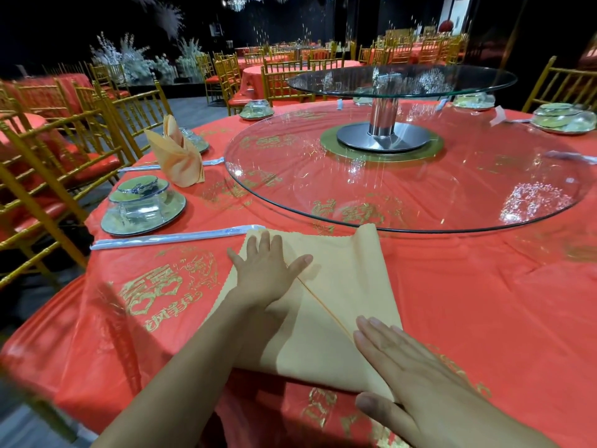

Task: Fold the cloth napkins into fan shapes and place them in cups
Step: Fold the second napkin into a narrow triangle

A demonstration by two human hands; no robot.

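The napkin (349, 286) is laid flat on the red tablecloth (484, 302) at the near edge of the table, with a diagonal crease running across it. The left hand (268, 270) is pressed on its far left part, fingers straight and spread. The right hand (420, 367) is laid flat on its near right corner, fingers straight and together. Nothing is gripped by either hand.

Hazards:
- The tablecloth appears glossy. Slipping of the napkin under uneven pressure is to be expected, and the crease would then be set crooked.
- The far corner lies just beside the rim of the glass turntable (403, 176). It could be caught there if the cloth is pushed forward.
- The left corner touches the wrapped chopsticks (174, 237), which could be dragged along.
- The near edge lies at the table edge, so the cloth could be pulled off by a backward stroke.

Count:
- Napkins: two, one flat and one folded napkin (176, 156) standing at the next place. Whether a cup is under it cannot be told.
- Hands: two.
- Glass discs: two, the turntable and an upper glass tier (400, 80).
- Wrapped dish sets: at least five, the nearest dish set (143, 205) at the left.
- Wrapped chopsticks: two plainly seen at the left. Farther ones are too small to count.
- Loose cups: none seen.
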